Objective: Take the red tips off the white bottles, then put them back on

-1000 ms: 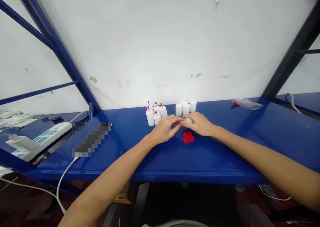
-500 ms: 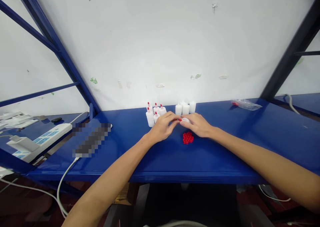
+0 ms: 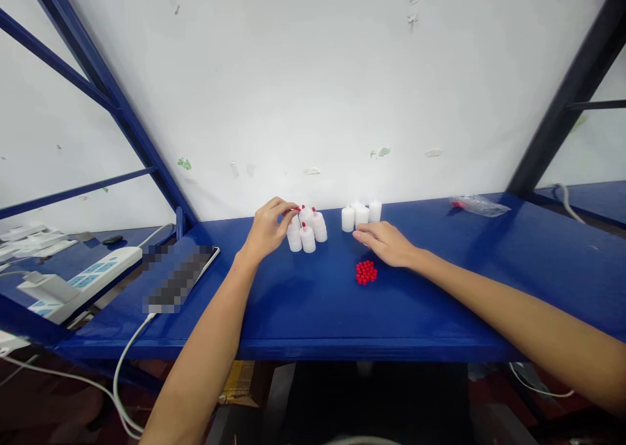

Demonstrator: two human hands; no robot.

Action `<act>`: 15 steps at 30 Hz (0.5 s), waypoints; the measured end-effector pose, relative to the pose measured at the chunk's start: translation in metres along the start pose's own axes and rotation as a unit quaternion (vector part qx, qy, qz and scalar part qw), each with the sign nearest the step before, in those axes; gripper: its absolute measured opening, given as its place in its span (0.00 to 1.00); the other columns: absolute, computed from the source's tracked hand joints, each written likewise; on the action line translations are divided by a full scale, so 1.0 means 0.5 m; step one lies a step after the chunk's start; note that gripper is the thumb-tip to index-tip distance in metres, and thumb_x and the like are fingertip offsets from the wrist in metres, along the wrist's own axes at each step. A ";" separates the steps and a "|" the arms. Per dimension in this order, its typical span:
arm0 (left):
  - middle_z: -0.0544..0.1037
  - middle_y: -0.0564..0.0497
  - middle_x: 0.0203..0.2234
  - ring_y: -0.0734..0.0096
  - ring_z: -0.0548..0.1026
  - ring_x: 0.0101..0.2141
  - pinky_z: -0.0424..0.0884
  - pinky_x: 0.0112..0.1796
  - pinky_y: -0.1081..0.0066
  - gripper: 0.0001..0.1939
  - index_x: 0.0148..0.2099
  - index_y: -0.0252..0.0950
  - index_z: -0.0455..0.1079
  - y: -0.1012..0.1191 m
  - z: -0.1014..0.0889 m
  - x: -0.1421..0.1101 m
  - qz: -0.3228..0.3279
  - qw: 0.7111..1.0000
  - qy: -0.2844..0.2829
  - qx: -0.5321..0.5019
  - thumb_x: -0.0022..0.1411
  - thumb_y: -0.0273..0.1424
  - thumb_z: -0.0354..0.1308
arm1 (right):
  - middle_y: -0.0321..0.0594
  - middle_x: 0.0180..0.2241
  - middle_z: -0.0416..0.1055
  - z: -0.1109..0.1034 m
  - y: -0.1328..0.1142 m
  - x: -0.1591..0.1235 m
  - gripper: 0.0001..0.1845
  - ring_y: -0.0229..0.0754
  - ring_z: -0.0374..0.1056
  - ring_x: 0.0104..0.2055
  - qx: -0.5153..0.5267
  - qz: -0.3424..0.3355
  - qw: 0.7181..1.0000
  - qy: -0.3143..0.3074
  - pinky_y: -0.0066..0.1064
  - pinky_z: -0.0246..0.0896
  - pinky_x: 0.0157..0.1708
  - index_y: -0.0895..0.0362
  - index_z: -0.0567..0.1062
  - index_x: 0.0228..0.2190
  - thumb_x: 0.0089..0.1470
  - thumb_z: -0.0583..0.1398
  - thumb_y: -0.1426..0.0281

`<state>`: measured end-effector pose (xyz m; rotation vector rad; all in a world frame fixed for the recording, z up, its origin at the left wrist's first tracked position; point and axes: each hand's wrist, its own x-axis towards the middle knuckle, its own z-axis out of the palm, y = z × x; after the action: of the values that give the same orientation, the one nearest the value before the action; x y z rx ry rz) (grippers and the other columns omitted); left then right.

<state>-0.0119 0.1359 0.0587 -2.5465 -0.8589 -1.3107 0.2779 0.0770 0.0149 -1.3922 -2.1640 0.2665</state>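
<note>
From the wearer's seat, a cardboard box (image 3: pixel 240 383) is seen nearest, at ten o'clock beneath the blue desk (image 3: pixel 415 311); on the desktop, a heap of small red caps (image 3: pixel 366 273) is set toward one o'clock, on the near side of the right hand (image 3: pixel 385 243); between ten and eleven, a phone (image 3: pixel 188 275) with a blurred-out screen is laid, and a white cable (image 3: pixel 117 367) is joined to its near end; at ten o'clock, a white power strip (image 3: pixel 95 278) is seen off the desk's left side; the right hand is held low toward one o'clock, its fingers loosely bent and its thumb stretched toward ten; its palm side is hidden, so whether anything is held there cannot be told. Just short of twelve o'clock, the left hand (image 3: pixel 270 226) is raised beside a cluster of red-tipped bottles (image 3: pixel 308 240); its thumb and forefinger are brought nearly together at one red tip, but whether that tip is gripped cannot be told; the cluster is stood upright at twelve o'clock, its bottles close together and partly covered by the fingers. Between twelve and one, just beyond the right hand, a group of plain white bottles (image 3: pixel 361 216) is stood upright near the wall (image 3: pixel 313 92); between one and two, at the back of the desk, a clear plastic bag (image 3: pixel 484 204) is laid with something red inside its left end.
</note>
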 end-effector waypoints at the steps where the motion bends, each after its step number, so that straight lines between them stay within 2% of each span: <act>1: 0.76 0.48 0.35 0.70 0.74 0.35 0.70 0.39 0.69 0.11 0.44 0.36 0.75 -0.004 -0.002 0.000 0.005 1.000 -0.011 0.007 0.69 0.31 0.51 | 0.34 0.22 0.66 0.000 0.001 0.000 0.25 0.39 0.60 0.26 -0.002 -0.001 1.000 -0.001 0.31 0.47 0.29 0.55 0.62 0.23 0.64 0.46 0.52; 4: 0.76 0.48 0.36 0.69 0.74 0.37 0.70 0.40 0.68 0.11 0.44 0.36 0.75 -0.010 -0.005 -0.001 0.014 0.999 -0.032 0.020 0.69 0.31 0.51 | 0.34 0.21 0.65 0.001 0.003 0.000 0.25 0.39 0.60 0.25 -0.003 -0.005 1.000 -0.005 0.30 0.46 0.29 0.55 0.61 0.23 0.64 0.46 0.52; 15: 0.76 0.48 0.35 0.67 0.73 0.38 0.70 0.41 0.66 0.12 0.43 0.36 0.75 -0.005 0.003 -0.003 0.012 0.999 -0.044 0.029 0.70 0.32 0.50 | 0.34 0.21 0.63 0.002 0.004 0.001 0.26 0.39 0.59 0.25 -0.021 -0.004 1.000 -0.008 0.31 0.47 0.28 0.55 0.62 0.22 0.64 0.46 0.52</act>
<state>-0.0131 0.1381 0.0565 -2.5781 -0.8665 -1.1589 0.2789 0.0785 0.0133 -1.4089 -2.2009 0.2309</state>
